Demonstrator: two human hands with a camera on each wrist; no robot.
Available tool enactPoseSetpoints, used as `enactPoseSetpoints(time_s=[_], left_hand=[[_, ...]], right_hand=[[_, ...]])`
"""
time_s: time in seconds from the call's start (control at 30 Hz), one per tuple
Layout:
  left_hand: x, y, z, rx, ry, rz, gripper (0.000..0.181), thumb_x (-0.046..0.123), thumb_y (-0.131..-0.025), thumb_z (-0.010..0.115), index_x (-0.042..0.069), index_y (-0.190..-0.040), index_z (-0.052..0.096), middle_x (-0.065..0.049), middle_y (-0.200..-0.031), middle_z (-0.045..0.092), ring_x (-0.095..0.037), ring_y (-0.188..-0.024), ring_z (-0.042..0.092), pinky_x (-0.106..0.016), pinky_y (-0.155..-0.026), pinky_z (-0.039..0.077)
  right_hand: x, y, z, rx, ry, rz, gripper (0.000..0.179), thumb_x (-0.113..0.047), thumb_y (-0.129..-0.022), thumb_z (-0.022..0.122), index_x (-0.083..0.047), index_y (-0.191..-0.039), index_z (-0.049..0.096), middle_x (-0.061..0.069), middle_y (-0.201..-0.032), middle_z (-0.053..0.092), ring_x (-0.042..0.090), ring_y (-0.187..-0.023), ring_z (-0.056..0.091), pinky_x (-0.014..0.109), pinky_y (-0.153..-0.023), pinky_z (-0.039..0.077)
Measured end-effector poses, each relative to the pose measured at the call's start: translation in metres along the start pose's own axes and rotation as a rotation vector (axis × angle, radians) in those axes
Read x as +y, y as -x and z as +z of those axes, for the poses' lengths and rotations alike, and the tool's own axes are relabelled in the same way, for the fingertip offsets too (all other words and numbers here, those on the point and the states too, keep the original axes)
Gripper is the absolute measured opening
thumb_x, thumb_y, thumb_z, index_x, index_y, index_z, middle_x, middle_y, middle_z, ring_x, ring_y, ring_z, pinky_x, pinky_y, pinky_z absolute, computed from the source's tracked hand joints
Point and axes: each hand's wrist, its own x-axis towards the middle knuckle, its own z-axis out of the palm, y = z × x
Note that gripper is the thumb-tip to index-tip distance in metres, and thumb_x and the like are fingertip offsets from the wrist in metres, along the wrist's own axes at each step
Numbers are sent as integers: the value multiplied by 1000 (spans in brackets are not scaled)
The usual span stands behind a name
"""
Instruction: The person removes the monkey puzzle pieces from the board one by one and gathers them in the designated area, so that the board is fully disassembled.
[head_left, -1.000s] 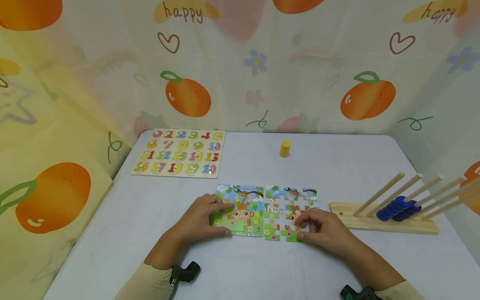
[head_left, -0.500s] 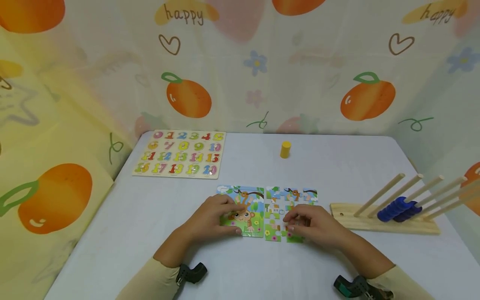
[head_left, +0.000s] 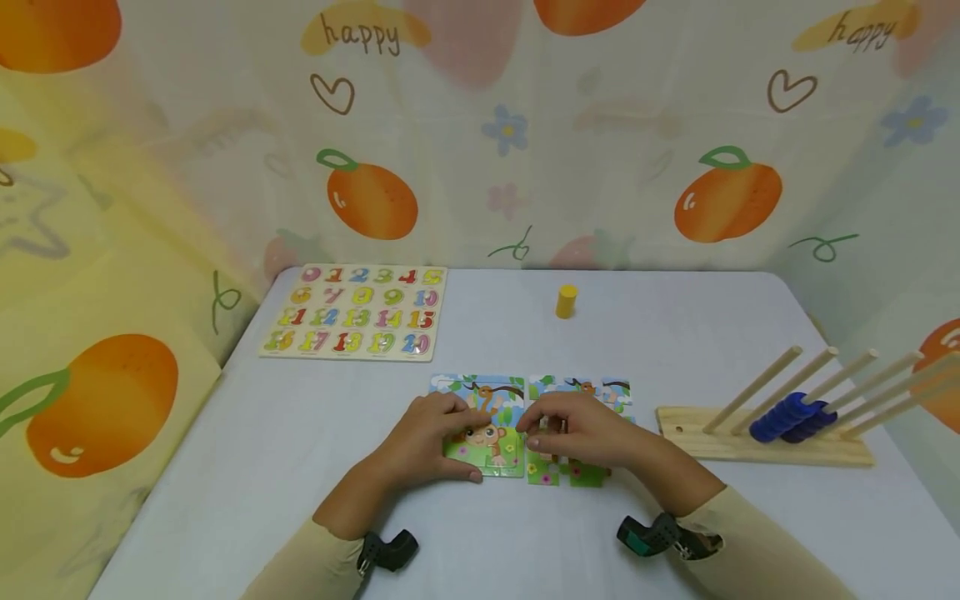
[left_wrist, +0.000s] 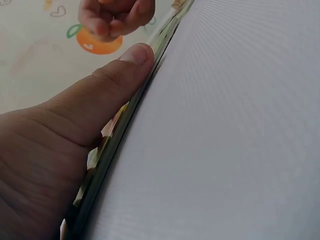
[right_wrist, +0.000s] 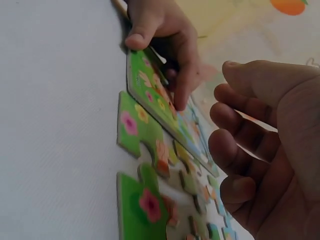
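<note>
In the head view my left hand [head_left: 422, 440] rests on the left side of a square monkey puzzle board [head_left: 507, 457]. Its thumb lies along the board's near edge, and a finger touches the picture. My right hand [head_left: 583, 427] hovers above the loose jigsaw pieces [head_left: 542, 474], its fingertips near the board's right edge. In the right wrist view that hand [right_wrist: 270, 135] has loosely bent fingers with a gap to the thumb and nothing between them. The pieces lie in rough rows right of the board; the right hand hides some of them.
A wooden number board [head_left: 347, 317] lies at the back left. A yellow cylinder [head_left: 566, 302] stands at the back. On the right is a wooden peg stand [head_left: 765, 447] with slanted pegs and blue rings [head_left: 784, 419]. Patterned cloth [head_left: 450, 125] hangs behind the white table [head_left: 480, 542].
My right hand has moved left across the loose pieces to the board's right edge. My left hand has slid slightly to the right on the board.
</note>
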Motion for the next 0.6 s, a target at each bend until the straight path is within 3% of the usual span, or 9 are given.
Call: enactPoseSetpoints(time_s=[0.17, 0.37, 0.6], left_hand=[[-1, 2, 1, 16, 6, 5, 78, 64, -72, 92, 29, -139, 73, 9, -118, 60, -11, -107, 53, -44, -98, 42], [-3, 2, 2, 32, 7, 30, 77, 63, -72, 93, 29, -138, 74, 10, -117, 60, -9, -105, 53, -44, -96, 42], [-5, 2, 2, 34, 9, 39, 78, 63, -71, 93, 29, -139, 74, 11, -114, 59, -9, -102, 51, -42, -95, 42]], right_hand=[[-2, -18, 3, -60, 15, 124, 22, -19, -102, 74, -13, -123, 76, 2, -111, 72, 13, -69, 64, 30, -64, 54], [-2, -33, 4, -125, 61, 227, 27, -23, -100, 77, -20, -126, 76, -8, -118, 70, 13, -63, 63, 32, -62, 54], [-2, -44, 4, -218, 121, 214, 33, -19, -95, 83, -18, -128, 77, -5, -122, 67, 11, -72, 59, 28, -68, 51]])
